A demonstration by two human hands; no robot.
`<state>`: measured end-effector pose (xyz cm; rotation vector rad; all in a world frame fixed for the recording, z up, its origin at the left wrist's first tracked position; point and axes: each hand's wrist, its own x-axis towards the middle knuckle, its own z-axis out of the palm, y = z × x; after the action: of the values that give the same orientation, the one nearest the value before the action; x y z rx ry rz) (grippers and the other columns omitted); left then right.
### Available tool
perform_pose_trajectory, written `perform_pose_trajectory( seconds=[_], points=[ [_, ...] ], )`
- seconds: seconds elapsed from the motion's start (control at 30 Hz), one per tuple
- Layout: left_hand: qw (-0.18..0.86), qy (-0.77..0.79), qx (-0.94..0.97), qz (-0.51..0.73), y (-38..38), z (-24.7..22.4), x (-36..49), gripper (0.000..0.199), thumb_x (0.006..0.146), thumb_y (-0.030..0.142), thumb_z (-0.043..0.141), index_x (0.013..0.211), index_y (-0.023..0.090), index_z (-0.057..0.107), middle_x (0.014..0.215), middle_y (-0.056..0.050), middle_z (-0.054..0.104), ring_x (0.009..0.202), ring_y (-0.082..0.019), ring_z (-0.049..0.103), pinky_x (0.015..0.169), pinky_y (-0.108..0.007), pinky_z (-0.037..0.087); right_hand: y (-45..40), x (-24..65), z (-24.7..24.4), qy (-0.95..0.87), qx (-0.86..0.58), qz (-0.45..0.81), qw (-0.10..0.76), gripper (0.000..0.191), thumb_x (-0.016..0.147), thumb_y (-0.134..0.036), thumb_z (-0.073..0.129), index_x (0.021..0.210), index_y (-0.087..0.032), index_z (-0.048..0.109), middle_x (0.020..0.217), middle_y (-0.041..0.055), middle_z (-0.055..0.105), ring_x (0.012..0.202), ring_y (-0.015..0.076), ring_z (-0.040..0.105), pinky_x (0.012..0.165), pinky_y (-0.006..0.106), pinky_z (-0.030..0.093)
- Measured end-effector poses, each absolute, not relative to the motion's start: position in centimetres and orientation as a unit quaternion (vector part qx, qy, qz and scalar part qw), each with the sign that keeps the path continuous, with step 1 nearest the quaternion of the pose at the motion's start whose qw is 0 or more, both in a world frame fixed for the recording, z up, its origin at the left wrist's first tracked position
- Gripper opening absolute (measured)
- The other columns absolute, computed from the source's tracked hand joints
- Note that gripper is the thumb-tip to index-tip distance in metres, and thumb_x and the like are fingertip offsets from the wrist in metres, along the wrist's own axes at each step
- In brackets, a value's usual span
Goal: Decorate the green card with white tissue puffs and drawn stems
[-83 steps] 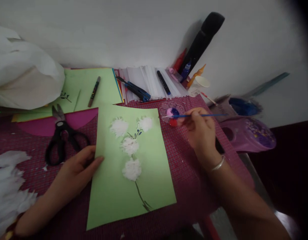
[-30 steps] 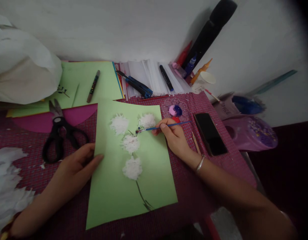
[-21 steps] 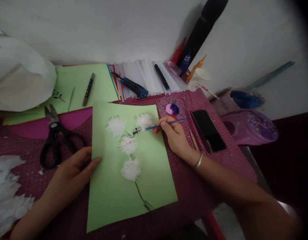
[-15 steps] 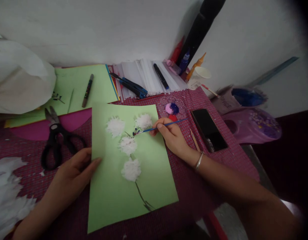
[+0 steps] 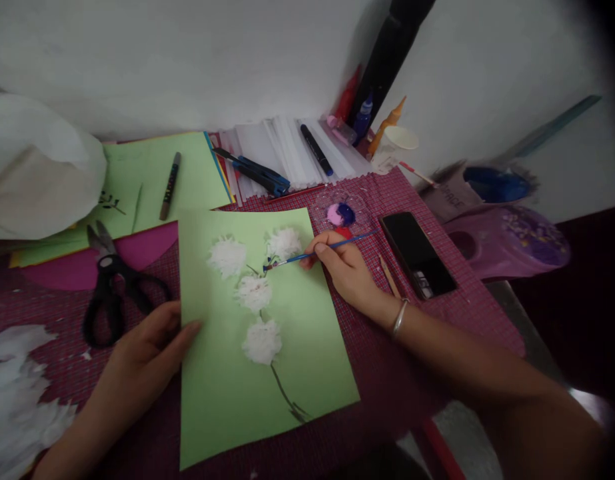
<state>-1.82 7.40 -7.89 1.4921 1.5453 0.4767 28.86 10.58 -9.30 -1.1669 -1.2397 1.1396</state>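
My left hand (image 5: 154, 350) pinches the left edge of a light green sheet of paper (image 5: 222, 413), thumb on top and fingers beneath. Several fluffy white paper flowers (image 5: 262, 341) are on the sheet, joined by dark painted stem lines (image 5: 282, 385). Between my right thumb and fingers is a thin blue paintbrush (image 5: 296, 258); my right hand (image 5: 342, 267) rests over the sheet's upper right edge. The brush's dark tip meets the paper beside a small stem, between the upper right flower and the middle one. Just beyond that hand lies a clear palette (image 5: 360, 203) with pink, dark blue and red paint.
Scissors (image 5: 114, 280) and torn white paper (image 5: 22, 393) lie at left. Behind are a marker (image 5: 170, 187), a box cutter (image 5: 254, 173) and a black pen (image 5: 316, 150). A phone (image 5: 417, 253) is at right, near paint bottles (image 5: 387, 127) and a paper cup (image 5: 398, 140).
The brush tip has shifted slightly at the same spot by the stem, where a dark blue dab shows. The whole view has moved a little; both hands keep their grips.
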Motion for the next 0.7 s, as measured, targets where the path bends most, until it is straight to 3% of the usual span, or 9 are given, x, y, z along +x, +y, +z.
perform_pose_trajectory(
  seconds=[0.2, 0.43, 0.7],
  points=[
    [0.464, 0.621, 0.599, 0.2, 7.3, -8.0, -2.0, 0.038, 0.083, 0.051, 0.063, 0.107, 0.022, 0.062, 0.105, -0.006, 0.074, 0.083, -0.019, 0.07, 0.07, -0.028, 0.059, 10.5, 28.7, -9.1, -0.55, -0.477, 0.478, 0.492, 0.019, 0.092, -0.037, 0.053, 0.083, -0.022, 0.061, 0.073, -0.0008, 0.067, 0.072, 0.0139, 0.065, 0.071, 0.03, 0.052],
    [0.472, 0.623, 0.59, 0.202, 7.3, -7.7, -1.8, 0.038, 0.083, 0.051, 0.062, 0.106, 0.021, 0.06, 0.106, -0.007, 0.074, 0.088, -0.02, 0.071, 0.072, -0.027, 0.059, 10.6, 29.3, -9.2, -0.465, -0.499, 0.479, 0.552, 0.017, 0.092, -0.036, 0.053, 0.081, -0.024, 0.059, 0.064, -0.0034, 0.064, 0.061, 0.0133, 0.062, 0.067, 0.03, 0.052],
    [0.485, 0.626, 0.575, 0.203, 7.2, -8.3, -2.3, 0.039, 0.082, 0.053, 0.064, 0.105, 0.022, 0.061, 0.104, -0.006, 0.075, 0.087, -0.021, 0.072, 0.072, -0.027, 0.059, 9.0, 29.0, -8.7, -0.518, -0.506, 0.466, 0.508, 0.021, 0.094, -0.04, 0.053, 0.083, -0.022, 0.059, 0.071, -0.0007, 0.067, 0.068, 0.0137, 0.064, 0.067, 0.029, 0.052]
  ],
)
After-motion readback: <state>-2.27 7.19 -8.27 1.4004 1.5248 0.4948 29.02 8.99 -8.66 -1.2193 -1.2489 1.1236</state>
